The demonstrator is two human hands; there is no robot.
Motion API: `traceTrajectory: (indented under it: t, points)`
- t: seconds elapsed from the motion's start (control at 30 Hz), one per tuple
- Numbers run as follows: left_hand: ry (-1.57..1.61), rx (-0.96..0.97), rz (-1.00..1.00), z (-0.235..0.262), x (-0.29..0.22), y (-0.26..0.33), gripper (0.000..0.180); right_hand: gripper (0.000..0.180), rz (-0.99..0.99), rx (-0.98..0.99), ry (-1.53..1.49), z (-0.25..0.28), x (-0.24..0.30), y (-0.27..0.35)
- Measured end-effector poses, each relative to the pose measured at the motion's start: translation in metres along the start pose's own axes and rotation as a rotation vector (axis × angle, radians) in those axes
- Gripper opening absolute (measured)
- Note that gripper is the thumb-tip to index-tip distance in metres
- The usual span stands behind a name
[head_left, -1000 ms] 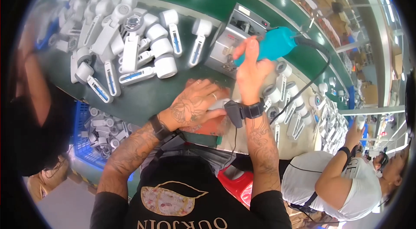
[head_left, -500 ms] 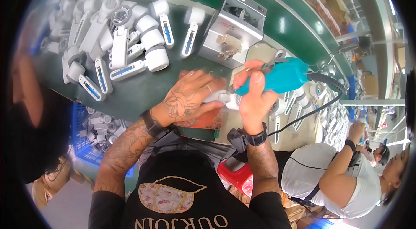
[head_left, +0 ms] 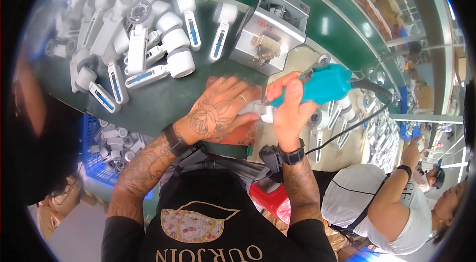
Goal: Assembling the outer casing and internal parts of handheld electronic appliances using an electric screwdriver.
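Observation:
My left hand is closed over a white handheld fan and presses it down on an orange-red mat. Much of the fan is hidden beneath the fingers. In my right hand lies a teal electric screwdriver, held level with its tip pointing left at the fan, just by the left fingertips. Whether the tip touches a screw cannot be made out. A black cable trails from the screwdriver's rear and loops back below it.
A silver screw feeder stands beyond my hands. Many white handheld fans are heaped at the left; others lie to the right. A blue basket of white parts sits lower left. A co-worker in a white shirt is close on the right.
Both hands stay over the mat. The screwdriver has shifted very slightly, and the view has tilted a little; the fan remains under my left hand.

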State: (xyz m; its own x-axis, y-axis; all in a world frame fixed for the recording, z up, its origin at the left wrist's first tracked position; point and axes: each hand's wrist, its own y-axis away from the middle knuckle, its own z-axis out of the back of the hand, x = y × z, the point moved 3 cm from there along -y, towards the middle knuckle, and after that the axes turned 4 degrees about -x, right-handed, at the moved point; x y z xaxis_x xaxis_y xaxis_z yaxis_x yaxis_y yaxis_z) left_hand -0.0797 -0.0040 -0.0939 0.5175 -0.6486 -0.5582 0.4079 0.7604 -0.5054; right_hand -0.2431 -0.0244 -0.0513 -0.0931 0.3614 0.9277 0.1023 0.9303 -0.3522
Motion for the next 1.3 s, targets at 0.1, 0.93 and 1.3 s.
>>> traceTrajectory:
  t: [0.1, 0.93, 1.3]
  points:
    - [0.026, 0.003, 0.023, -0.001, 0.000, 0.003, 0.042, 0.039, -0.074, -0.025, 0.071, -0.006, 0.012, -0.012]
    - [0.112, 0.108, 0.019, -0.001, 0.008, 0.003, 0.048, 0.055, -0.016, -0.026, 0.029, 0.010, 0.038, 0.016]
    - [0.087, 0.138, 0.054, 0.001, 0.006, 0.004, 0.049, 0.054, -0.088, 0.015, 0.017, 0.012, 0.015, 0.029]
